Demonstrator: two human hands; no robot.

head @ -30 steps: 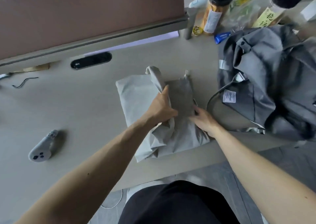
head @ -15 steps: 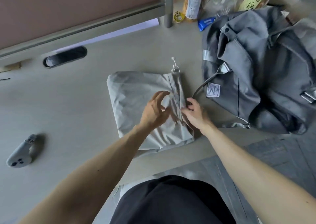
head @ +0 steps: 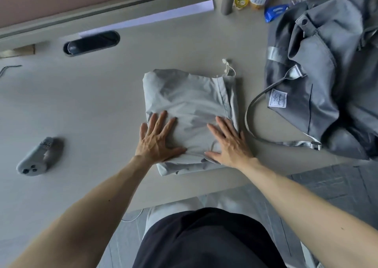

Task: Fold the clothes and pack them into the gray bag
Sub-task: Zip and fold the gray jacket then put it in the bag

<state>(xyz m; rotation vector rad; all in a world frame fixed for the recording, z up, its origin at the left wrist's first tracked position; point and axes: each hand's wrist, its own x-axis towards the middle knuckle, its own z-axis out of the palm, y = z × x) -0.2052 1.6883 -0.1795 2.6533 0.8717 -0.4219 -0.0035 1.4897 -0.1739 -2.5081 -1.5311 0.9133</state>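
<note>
Both hands, left hand [head: 158, 141] and right hand [head: 229, 143], press flat with fingers spread on the folded garment [head: 190, 104] near the desk [head: 102, 114] edge; half a second ago they were pinching its fold. Gray bag [head: 327, 73] lies just right.

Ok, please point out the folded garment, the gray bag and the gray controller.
folded garment [head: 184, 96]: head view, on its bare upper middle.
gray bag [head: 327, 73]: head view, on its front fabric panel.
gray controller [head: 37, 159]: head view, on its body.
</note>
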